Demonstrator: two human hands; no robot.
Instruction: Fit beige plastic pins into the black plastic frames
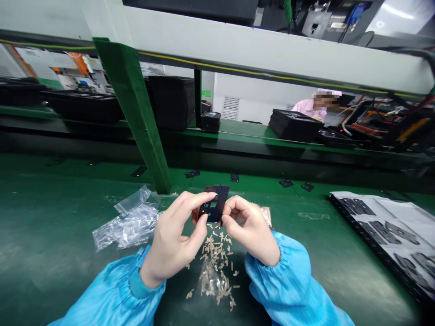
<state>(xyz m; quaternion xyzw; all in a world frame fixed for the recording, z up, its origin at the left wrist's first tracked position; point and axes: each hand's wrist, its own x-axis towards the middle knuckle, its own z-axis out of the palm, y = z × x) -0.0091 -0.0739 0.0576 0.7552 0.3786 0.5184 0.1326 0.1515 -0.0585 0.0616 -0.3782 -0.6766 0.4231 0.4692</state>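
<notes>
On the left of the green tabletop (50, 226), crumpled clear plastic bags (131, 222) are lying just beside the left hand (173, 235). Behind them, a green upright post (132, 113) is seen rising from the far part of the tabletop to a white overhead beam (272, 50). A left blue sleeve (115, 290) is gathered at the wrist of that hand. Near the middle, a black perforated plate (215, 203) with rectangular cut-outs is held up above the tabletop between both hands. Its left side is pinched by the nearly closed thumb and fingers of the left hand, while its lower right corner is gripped by the curled right hand (249, 231). Below them, a loose heap of small tan strips (215, 267) is spread over the tabletop. Small black parts (234, 178) are scattered in a row towards the far edge. A small clear packet (265, 215) is partly covered by the right hand, above a right blue sleeve (288, 280). On the right, black plates are laid out on a white sheet in a black tray (384, 226). Beyond the far green conveyor (238, 129), stacked black trays (294, 126) are placed, with a co-worker in pink (307, 108) seen behind them.
</notes>
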